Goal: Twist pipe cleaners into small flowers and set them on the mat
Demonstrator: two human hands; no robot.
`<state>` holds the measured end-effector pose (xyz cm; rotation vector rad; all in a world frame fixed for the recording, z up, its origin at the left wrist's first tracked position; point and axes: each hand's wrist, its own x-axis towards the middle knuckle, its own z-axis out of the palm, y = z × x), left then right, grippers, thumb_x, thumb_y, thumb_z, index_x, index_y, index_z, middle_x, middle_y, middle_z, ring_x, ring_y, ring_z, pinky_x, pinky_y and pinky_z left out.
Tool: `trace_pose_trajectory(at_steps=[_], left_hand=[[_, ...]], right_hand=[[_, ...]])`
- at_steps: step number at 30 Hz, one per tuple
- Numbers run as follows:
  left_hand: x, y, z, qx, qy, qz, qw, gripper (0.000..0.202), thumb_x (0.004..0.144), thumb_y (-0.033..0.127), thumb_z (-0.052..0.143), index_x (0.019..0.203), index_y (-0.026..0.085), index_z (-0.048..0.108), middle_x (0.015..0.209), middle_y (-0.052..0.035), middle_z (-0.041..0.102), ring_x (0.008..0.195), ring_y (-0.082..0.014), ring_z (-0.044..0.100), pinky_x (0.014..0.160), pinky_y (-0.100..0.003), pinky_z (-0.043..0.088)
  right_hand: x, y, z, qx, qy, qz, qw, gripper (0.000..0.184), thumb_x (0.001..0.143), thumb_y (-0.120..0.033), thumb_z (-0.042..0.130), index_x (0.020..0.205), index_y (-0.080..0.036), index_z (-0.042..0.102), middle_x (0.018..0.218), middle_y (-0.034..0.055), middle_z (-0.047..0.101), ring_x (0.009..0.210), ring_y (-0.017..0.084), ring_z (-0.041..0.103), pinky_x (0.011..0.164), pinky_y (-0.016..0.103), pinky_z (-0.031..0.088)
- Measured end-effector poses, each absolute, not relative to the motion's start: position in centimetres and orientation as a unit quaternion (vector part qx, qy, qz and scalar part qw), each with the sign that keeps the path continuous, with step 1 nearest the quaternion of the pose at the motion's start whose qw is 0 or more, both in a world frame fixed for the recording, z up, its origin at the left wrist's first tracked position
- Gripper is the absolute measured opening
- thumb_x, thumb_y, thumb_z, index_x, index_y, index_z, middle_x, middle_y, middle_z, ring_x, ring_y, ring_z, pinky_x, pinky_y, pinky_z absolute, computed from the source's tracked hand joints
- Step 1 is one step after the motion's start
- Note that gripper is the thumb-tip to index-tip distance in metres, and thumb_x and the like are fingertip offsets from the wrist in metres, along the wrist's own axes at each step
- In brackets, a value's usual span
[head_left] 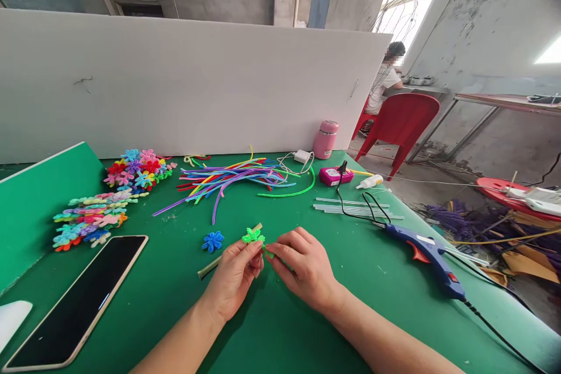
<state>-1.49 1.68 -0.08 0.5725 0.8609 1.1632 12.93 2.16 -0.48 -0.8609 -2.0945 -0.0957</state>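
Between my hands is a bright green pipe-cleaner flower (253, 236), its looped petals facing up. My left hand (234, 272) pinches it between thumb and fingers. From the right, the fingertips of my right hand (304, 266) are closed on a short green end of the same piece. Beneath the left hand a thin stick (208, 269) lies slantwise on the table. A finished-looking blue pipe-cleaner flower (213, 241) rests just left of the hands. Beyond them spreads a loose pile of coloured pipe cleaners (236, 178).
Stacks of pipe-cleaner flowers (94, 216) and a phone (79, 301) lie left, by a green panel (48, 204). At right are a blue glue gun (425, 251) with its cord, glue sticks (350, 208), a pink box (335, 176) and a pink bottle (326, 139). A person (385, 85) sits beyond.
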Motion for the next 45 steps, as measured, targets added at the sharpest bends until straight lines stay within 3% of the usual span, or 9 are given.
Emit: trace_pose_trajectory(at_steps=[6,16,22,26,33,36,41,45], left_hand=[[-1.6,1.4,0.5,0.256,0.347,0.445,0.785,0.041,0.074,0.041,0.055,0.043,0.015,0.048,0.039,0.0044,0.043,0.038,-0.0058,0.035,0.047,-0.023,0.033],[-1.7,1.3,0.1,0.296,0.322,0.435,0.787,0.033,0.073,0.025,0.056,0.043,0.014,0.048,0.038,0.0052,0.039,0.038,-0.0057,0.034,0.046,-0.023,0.027],[-1.5,1.2,0.0,0.289,0.347,0.445,0.773,0.030,0.070,0.021,0.057,0.042,0.014,0.048,0.040,0.0040,0.041,0.042,-0.0068,0.035,0.047,-0.022,0.029],[-1.3,1.1,0.0,0.311,0.363,0.455,0.751,0.024,0.067,0.020,0.060,0.045,0.014,0.051,0.044,0.0031,0.046,0.046,-0.0073,0.038,0.049,-0.022,0.032],[-1.5,0.9,-0.1,0.429,0.412,0.460,0.660,0.021,0.069,0.032,0.062,0.057,0.015,0.057,0.055,0.0017,0.051,0.055,-0.0103,0.043,0.052,-0.022,0.034],[-1.5,0.7,0.1,0.502,0.430,0.452,0.599,0.024,0.073,0.034,0.058,0.057,0.016,0.056,0.055,0.0020,0.048,0.056,-0.0109,0.042,0.054,-0.022,0.035],[-1.5,0.5,0.3,0.537,0.437,0.450,0.564,0.027,0.074,0.034,0.057,0.054,0.016,0.055,0.053,0.0026,0.047,0.054,-0.0106,0.042,0.052,-0.022,0.034],[-1.4,0.8,0.2,0.413,0.426,0.481,0.646,0.022,0.069,0.032,0.062,0.055,0.016,0.058,0.053,0.0017,0.053,0.051,-0.0101,0.043,0.048,-0.022,0.034]], right_hand=[[13.7,2.1,-0.5,-0.299,-0.837,-0.045,0.455,0.013,0.080,-0.016,0.053,0.089,-0.018,0.062,0.072,0.0045,0.058,0.064,0.013,0.046,0.056,0.027,0.039],[13.8,2.4,-0.5,-0.310,-0.852,-0.050,0.418,0.012,0.081,-0.023,0.053,0.088,-0.017,0.060,0.075,0.0051,0.060,0.066,0.014,0.046,0.059,0.028,0.037],[13.7,2.2,-0.3,-0.320,-0.863,-0.016,0.391,0.018,0.082,-0.024,0.046,0.071,-0.016,0.057,0.065,0.0048,0.056,0.060,0.014,0.040,0.055,0.028,0.033],[13.4,1.8,-0.1,-0.350,-0.844,0.102,0.393,0.023,0.082,-0.023,0.042,0.062,-0.016,0.050,0.058,0.0018,0.047,0.057,0.013,0.037,0.053,0.026,0.031],[12.3,1.5,0.1,-0.398,-0.588,0.568,0.417,0.025,0.074,-0.033,0.045,0.055,-0.017,0.044,0.052,-0.0038,0.039,0.048,0.008,0.031,0.047,0.022,0.024],[12.0,1.5,0.2,-0.395,-0.430,0.691,0.427,0.024,0.064,-0.031,0.052,0.049,-0.017,0.040,0.048,-0.0052,0.036,0.046,0.006,0.028,0.044,0.021,0.017],[12.1,1.4,0.3,-0.370,-0.355,0.750,0.418,0.026,0.061,-0.029,0.055,0.049,-0.017,0.037,0.048,-0.0063,0.033,0.045,0.005,0.027,0.044,0.021,0.014],[12.7,1.6,0.3,-0.386,-0.528,0.627,0.422,0.029,0.074,-0.040,0.050,0.060,-0.016,0.045,0.053,-0.0047,0.037,0.048,0.006,0.028,0.045,0.021,0.021]])
